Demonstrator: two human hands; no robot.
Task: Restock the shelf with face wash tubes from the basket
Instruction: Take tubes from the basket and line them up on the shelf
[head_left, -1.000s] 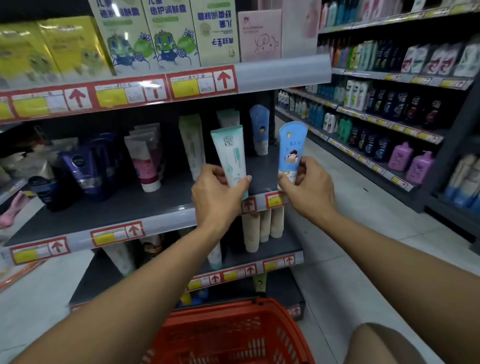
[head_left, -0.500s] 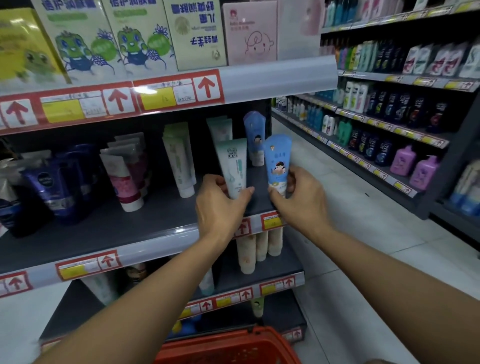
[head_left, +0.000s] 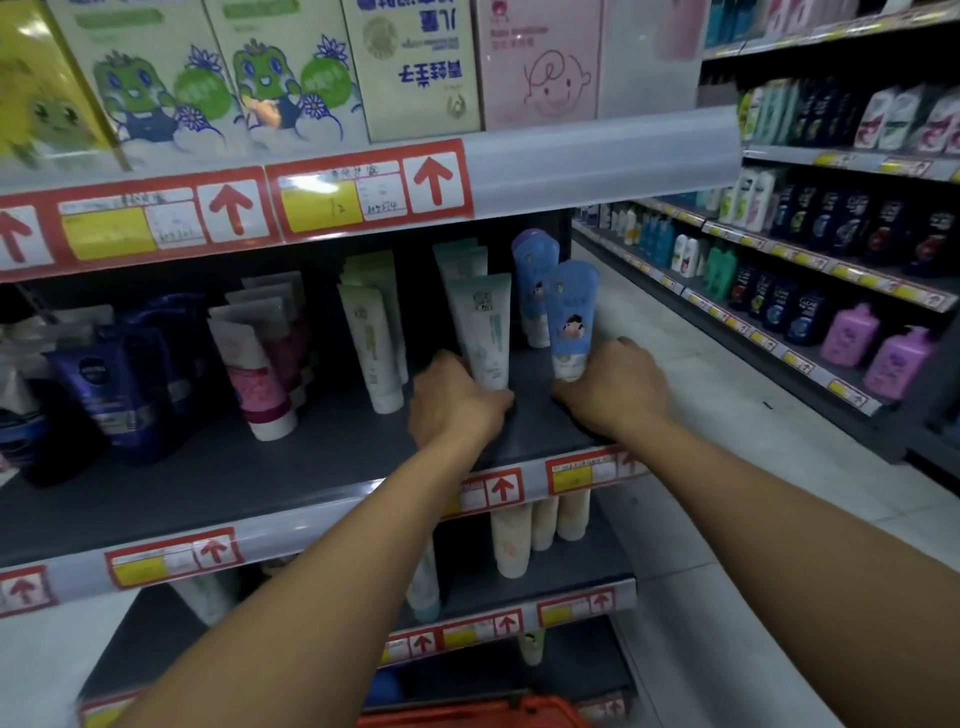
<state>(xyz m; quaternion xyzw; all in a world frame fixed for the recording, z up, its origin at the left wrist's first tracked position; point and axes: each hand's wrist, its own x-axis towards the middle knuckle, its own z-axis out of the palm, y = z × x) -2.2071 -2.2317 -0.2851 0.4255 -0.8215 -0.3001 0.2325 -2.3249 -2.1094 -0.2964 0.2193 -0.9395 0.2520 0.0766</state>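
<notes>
A person's left hand (head_left: 457, 402) is gripping a pale green tube (head_left: 483, 327) while the right hand (head_left: 610, 389) is clasping a blue tube (head_left: 571, 317), both standing upright on the dark shelf (head_left: 311, 457).

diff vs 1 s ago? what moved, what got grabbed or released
Both hands carried their tubes from above the shelf's front edge inward onto the shelf. Left hand still grips the white-green tube, right hand the blue tube, now caps down in front of matching tubes. Nothing released. Other stock unchanged.
</notes>
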